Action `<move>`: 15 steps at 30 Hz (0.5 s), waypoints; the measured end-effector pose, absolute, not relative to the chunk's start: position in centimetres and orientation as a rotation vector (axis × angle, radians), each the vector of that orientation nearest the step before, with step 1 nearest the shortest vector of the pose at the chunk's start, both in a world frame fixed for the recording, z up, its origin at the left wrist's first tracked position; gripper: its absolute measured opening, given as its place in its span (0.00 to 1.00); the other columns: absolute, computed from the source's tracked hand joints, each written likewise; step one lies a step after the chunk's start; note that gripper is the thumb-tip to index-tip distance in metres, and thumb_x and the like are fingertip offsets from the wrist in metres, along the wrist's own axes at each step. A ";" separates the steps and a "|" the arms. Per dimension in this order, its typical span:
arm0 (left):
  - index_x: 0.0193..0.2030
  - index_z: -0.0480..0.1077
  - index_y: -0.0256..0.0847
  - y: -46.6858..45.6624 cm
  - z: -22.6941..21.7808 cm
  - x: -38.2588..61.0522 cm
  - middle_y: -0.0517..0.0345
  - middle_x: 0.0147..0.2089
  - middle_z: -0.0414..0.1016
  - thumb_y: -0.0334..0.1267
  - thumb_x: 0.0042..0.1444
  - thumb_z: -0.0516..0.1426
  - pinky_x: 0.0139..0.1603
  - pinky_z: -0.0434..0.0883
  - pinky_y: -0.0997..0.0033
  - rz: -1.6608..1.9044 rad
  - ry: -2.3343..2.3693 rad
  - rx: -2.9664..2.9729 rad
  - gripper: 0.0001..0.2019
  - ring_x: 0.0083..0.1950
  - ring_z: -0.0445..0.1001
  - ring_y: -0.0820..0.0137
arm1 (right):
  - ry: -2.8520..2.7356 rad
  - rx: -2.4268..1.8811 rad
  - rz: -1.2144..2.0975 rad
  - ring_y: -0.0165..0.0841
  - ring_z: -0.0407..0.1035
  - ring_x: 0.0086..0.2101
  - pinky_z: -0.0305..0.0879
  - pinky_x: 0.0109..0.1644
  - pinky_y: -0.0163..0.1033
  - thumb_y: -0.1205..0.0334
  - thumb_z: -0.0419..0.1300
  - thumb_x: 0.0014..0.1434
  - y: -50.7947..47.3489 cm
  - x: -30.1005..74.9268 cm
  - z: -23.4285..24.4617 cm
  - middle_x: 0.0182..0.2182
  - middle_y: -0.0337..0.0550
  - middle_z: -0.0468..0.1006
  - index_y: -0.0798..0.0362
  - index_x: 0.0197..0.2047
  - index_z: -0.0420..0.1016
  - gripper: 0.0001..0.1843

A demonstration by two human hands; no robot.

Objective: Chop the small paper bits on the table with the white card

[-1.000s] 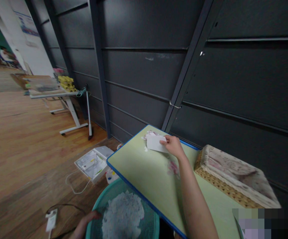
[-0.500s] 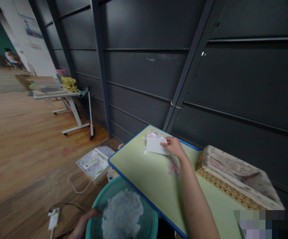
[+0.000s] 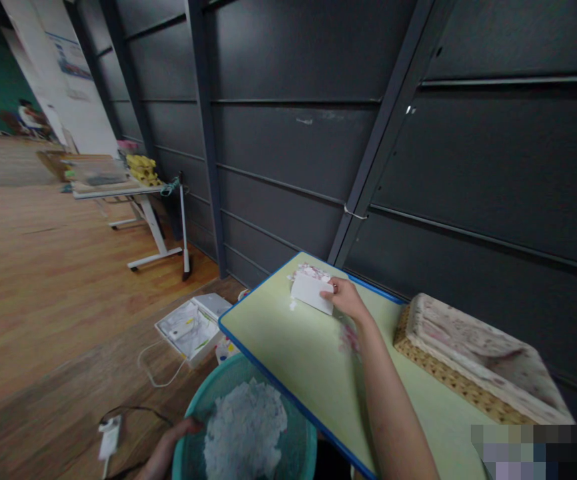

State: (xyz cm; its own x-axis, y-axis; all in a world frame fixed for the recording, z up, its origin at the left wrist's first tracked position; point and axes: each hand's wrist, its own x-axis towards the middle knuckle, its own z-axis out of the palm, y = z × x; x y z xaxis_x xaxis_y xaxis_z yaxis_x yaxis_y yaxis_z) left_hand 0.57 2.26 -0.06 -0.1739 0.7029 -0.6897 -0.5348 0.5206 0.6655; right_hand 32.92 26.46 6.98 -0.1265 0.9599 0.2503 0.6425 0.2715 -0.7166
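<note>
My right hand [image 3: 344,297] pinches the right edge of a white card [image 3: 311,292] above the far corner of a pale yellow-green table [image 3: 273,333] with a blue rim. Just behind the card lies a small heap of white and reddish paper scraps [image 3: 309,271]; the card hides part of it. A few white bits [image 3: 293,305] sit in front of the card. Down at the table's near edge, my left hand [image 3: 178,437] grips the rim of a teal basket [image 3: 199,393]. Inside it is a big pile of shredded white paper [image 3: 246,430].
A woven basket with a cloth lining [image 3: 468,360] stands on the table's right side. On the floor lie an open white box [image 3: 188,330] and a power strip [image 3: 110,437] with cords. A dark panelled wall [image 3: 288,147] rises behind; another table [image 3: 118,192] stands far left.
The card in my right hand has tilted and shifted slightly left, with its lower right corner turned down. My left hand stays on the basket rim. The view has shifted a little.
</note>
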 end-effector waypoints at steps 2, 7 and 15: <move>0.49 0.66 0.40 2.2 -0.1 0.5 0.53 0.50 0.70 0.41 0.54 0.53 0.42 0.71 0.57 1.100 1.355 0.162 0.16 0.45 0.71 0.62 | -1.893 -1.408 0.724 0.25 0.56 0.20 0.48 0.22 0.30 0.59 0.59 0.39 26.3 33.1 7.0 0.17 0.33 0.63 0.54 0.22 0.64 0.09; 0.49 0.66 0.39 2.2 -0.3 0.3 0.52 0.50 0.70 0.41 0.54 0.53 0.42 0.71 0.56 1.049 1.352 0.156 0.16 0.45 0.71 0.63 | -1.795 -1.299 1.019 0.25 0.57 0.18 0.51 0.20 0.30 0.58 0.60 0.39 26.0 33.4 7.0 0.16 0.32 0.62 0.53 0.22 0.60 0.13; 0.31 0.72 0.33 2.2 -1.1 0.4 0.52 0.26 0.78 0.35 0.46 0.58 0.28 0.70 0.65 0.928 1.320 0.134 0.08 0.23 0.73 0.66 | -1.684 -1.321 0.855 0.26 0.60 0.21 0.54 0.22 0.30 0.58 0.60 0.39 27.0 32.3 5.5 0.18 0.33 0.64 0.53 0.23 0.61 0.12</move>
State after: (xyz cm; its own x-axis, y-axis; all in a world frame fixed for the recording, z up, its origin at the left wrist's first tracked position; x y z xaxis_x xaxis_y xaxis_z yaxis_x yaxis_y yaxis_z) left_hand 0.40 2.25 -1.13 -0.0406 0.6432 -0.7646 -0.5017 0.6486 0.5723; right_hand 32.28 27.05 5.46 -0.1217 0.9748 0.1872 0.4240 0.2216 -0.8781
